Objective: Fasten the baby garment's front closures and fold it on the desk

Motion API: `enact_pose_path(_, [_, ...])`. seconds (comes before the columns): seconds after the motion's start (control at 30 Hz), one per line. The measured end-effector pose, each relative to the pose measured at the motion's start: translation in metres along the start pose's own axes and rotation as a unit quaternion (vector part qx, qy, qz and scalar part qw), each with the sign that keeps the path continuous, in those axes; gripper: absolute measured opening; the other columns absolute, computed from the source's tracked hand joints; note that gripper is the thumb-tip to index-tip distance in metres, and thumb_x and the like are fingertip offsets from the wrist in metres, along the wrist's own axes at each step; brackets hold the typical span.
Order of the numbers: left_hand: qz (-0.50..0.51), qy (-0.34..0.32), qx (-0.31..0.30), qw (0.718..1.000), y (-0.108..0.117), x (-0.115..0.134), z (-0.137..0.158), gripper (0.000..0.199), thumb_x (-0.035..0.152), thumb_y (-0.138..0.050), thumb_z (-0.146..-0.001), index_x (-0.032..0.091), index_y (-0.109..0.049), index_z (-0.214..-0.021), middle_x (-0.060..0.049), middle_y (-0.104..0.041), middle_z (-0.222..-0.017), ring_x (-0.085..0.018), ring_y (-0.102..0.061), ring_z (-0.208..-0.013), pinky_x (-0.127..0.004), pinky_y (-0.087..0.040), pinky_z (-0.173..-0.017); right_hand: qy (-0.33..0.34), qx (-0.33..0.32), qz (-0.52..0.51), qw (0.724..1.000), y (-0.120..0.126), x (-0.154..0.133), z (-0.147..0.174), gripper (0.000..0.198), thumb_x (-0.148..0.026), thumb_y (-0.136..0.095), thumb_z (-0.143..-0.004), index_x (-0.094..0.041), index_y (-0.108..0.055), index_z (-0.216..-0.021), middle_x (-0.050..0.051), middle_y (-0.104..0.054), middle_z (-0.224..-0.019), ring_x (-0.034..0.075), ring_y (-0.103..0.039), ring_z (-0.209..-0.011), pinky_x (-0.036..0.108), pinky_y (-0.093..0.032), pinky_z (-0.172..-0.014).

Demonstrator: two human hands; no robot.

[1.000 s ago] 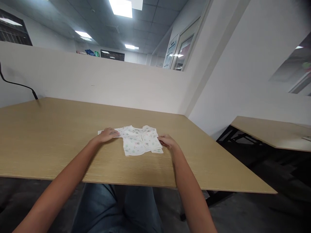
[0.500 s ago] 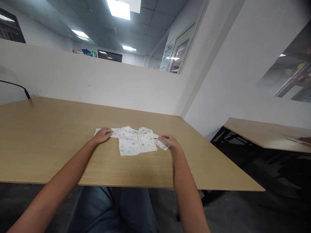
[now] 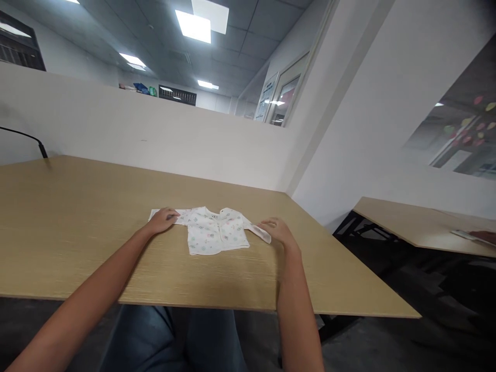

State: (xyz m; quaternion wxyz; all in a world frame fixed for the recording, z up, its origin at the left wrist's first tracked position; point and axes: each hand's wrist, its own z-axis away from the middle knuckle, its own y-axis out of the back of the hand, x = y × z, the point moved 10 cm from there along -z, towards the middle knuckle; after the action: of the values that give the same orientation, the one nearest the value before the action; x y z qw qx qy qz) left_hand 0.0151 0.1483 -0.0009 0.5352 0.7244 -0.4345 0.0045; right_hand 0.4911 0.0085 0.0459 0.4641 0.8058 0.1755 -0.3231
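Observation:
A small white baby shirt [image 3: 217, 233] with a scattered print lies spread on the wooden table [image 3: 96, 217], neckline away from me and sleeves out to both sides. My left hand [image 3: 163, 220] rests over the left sleeve, fingers stretched along it and covering its middle. Close to the cuff of the right sleeve [image 3: 259, 232] is my right hand [image 3: 277, 230], its fingers loosely bent and apart, holding nothing that I can see. That sleeve slants down toward me and shows as a narrow strip.
A low white partition [image 3: 155, 132] runs behind the table, and a white wall stands to the right. Past a gap on the right is a second table [image 3: 422, 219], where part of another person's hand [image 3: 484, 236] shows. A black cable [image 3: 23, 134] hangs at far left.
My right hand has lifted off the right sleeve and moved slightly outward. The sleeve looks narrower and straighter. My left hand stays on the left sleeve, and the camera view has tilted slightly.

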Motion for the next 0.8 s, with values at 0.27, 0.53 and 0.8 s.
enact_pose_path(0.27, [-0.129,0.088,-0.03,0.987,-0.005,0.013,0.008,0.05,0.049,-0.042,-0.09,0.021,-0.07,-0.119,-0.013,-0.06,-0.135,-0.034,-0.052,-0.126,-0.05,-0.041,-0.106,-0.032,-0.094,0.059,0.993,-0.045,-0.006,0.005,0.037,-0.045,-0.059,-0.081,-0.017,-0.063,-0.057,0.003,-0.061,-0.061,0.018,-0.056,-0.064,0.026,-0.034,-0.059])
enact_pose_path(0.53, [-0.157,0.124,-0.119,0.973,-0.03,-0.014,0.007,0.065,0.06,-0.025,-0.097,0.028,-0.044,-0.151,-0.009,-0.033,-0.162,-0.035,-0.024,-0.15,-0.055,-0.018,-0.119,-0.024,-0.056,0.073,0.995,-0.056,0.017,-0.002,0.029,-0.033,-0.051,-0.087,-0.017,-0.072,-0.073,0.011,-0.074,-0.09,0.023,-0.063,-0.084,0.029,-0.044,-0.077])
enact_pose_path(0.8, [-0.091,0.087,-0.093,0.988,-0.02,-0.026,0.001,0.062,0.058,-0.031,-0.094,0.027,-0.06,-0.14,-0.006,-0.043,-0.156,-0.031,-0.032,-0.148,-0.051,-0.025,-0.12,0.002,0.048,0.09,0.995,-0.061,0.013,-0.013,0.039,-0.021,-0.046,-0.087,-0.015,-0.073,-0.114,0.014,-0.068,-0.124,0.025,-0.059,-0.116,0.033,-0.039,-0.105])
